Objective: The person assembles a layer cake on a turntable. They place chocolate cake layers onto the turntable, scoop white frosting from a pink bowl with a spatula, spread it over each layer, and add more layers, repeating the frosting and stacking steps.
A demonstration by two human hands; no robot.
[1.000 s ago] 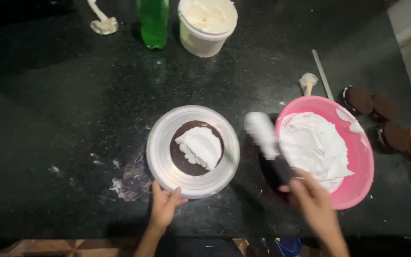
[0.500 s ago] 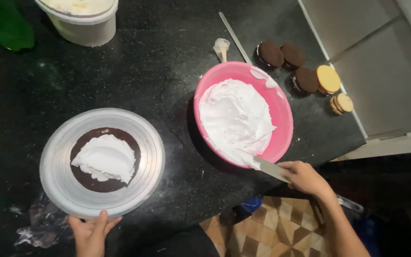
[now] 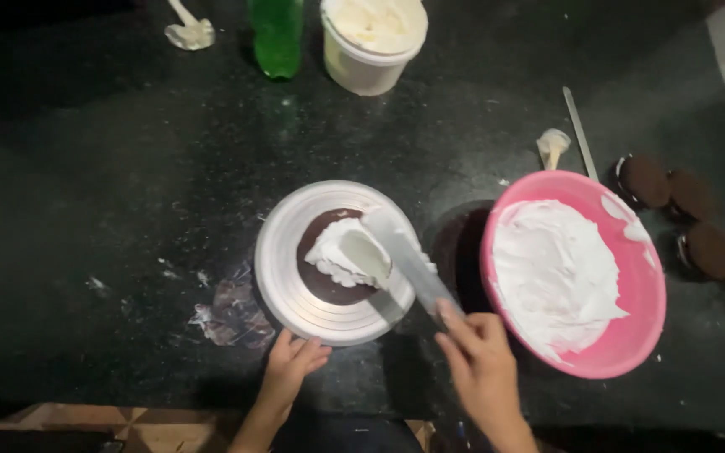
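Note:
A small round chocolate cake [image 3: 322, 277] sits on a white turntable [image 3: 285, 285] and carries a mound of white cream [image 3: 346, 252]. My right hand [image 3: 482, 361] grips a flat metal spatula [image 3: 404, 256] whose blade, coated with cream, rests on the cream on the cake. My left hand [image 3: 293, 362] touches the turntable's near rim with spread fingers. To the right stands a pink bowl [image 3: 623, 344] filled with white whipped cream.
A white tub of cream [image 3: 371, 42] and a green bottle [image 3: 277, 33] stand at the back of the black counter. Dark and yellow sandwich cookies [image 3: 698, 226] lie at the right edge. A piping nozzle [image 3: 552, 147], a thin stick [image 3: 581, 130] and cream smears [image 3: 232, 306] lie about.
My right hand brought the spatula from the pink bowl's near rim over to the cake and laid its blade on the cream. My left hand stayed at the turntable's rim.

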